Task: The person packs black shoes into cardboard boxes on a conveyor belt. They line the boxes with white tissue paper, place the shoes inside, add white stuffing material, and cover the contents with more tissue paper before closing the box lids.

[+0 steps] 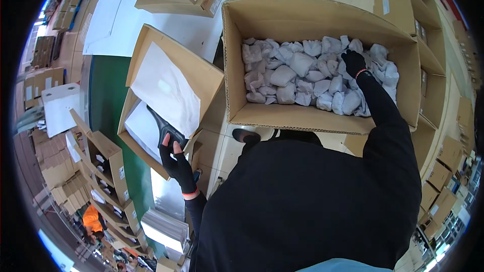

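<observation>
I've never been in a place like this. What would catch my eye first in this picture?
Probably the big open cardboard carton at the top centre, heaped with white paper-wrapped bundles; the right hand, in a black glove, reaches into its far right side. To the left, a smaller open box lined with white tissue paper holds a dark shoe, which the left hand touches at the box's near edge.

right arm outstretched, left grip (175, 158) raised, both gloved
</observation>
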`<state>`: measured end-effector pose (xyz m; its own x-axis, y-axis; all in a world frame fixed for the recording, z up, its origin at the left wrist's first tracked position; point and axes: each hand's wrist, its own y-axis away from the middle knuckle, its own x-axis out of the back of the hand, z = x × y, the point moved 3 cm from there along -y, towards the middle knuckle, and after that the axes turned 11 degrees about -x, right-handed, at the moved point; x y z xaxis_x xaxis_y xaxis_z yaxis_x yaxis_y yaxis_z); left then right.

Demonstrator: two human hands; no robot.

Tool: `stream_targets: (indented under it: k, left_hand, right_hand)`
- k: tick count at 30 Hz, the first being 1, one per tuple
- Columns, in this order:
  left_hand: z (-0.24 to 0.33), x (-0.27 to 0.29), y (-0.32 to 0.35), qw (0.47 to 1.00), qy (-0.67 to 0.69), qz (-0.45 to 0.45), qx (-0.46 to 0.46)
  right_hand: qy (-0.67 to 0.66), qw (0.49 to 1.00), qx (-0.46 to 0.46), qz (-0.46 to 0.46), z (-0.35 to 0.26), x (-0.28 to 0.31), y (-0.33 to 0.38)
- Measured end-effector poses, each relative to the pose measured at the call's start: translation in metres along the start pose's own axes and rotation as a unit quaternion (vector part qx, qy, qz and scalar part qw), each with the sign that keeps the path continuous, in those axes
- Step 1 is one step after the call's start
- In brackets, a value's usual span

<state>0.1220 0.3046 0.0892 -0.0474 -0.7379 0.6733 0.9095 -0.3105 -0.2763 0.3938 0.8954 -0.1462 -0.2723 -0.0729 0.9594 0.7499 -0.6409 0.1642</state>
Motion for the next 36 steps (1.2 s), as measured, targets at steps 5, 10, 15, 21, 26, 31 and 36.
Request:
stream_targets:
  k: [5,10,15,21,26,31,36]
  left_hand:
    - [0.016,0.004,-0.016,0.997,0.068,0.039,0.013]
    - [0.034,0.002,-0.028,0.964,0.254,0.045,0.067]
    - [0.064,-0.034,-0.046,0.826,0.523,-0.208,0.028]
    - [0.040,0.038,-0.046,0.832,0.455,-0.312,-0.066]
    - [-0.084,0.108,-0.071,0.973,0.184,-0.117,-0.071]
    - [-0.250,0.093,-0.137,0.990,-0.035,0.006,-0.134]
    - [-0.301,0.022,-0.182,0.987,-0.102,-0.028,-0.117]
  right_hand:
    - [-0.208,0.978,0.005,0.014,0.033,0.039,-0.023]
    - [-0.659,0.736,-0.010,-0.157,-0.007,0.264,0.001]
    - [-0.656,0.667,0.297,-0.190,-0.156,0.354,0.048]
    - [-0.573,0.716,0.346,-0.199,-0.379,0.408,0.099]
    - [-0.496,0.833,0.242,0.027,-0.490,0.375,0.115]
    - [-0.202,0.973,0.034,0.110,-0.512,0.302,0.092]
    - [-0.173,0.982,-0.071,0.020,-0.501,0.282,0.099]
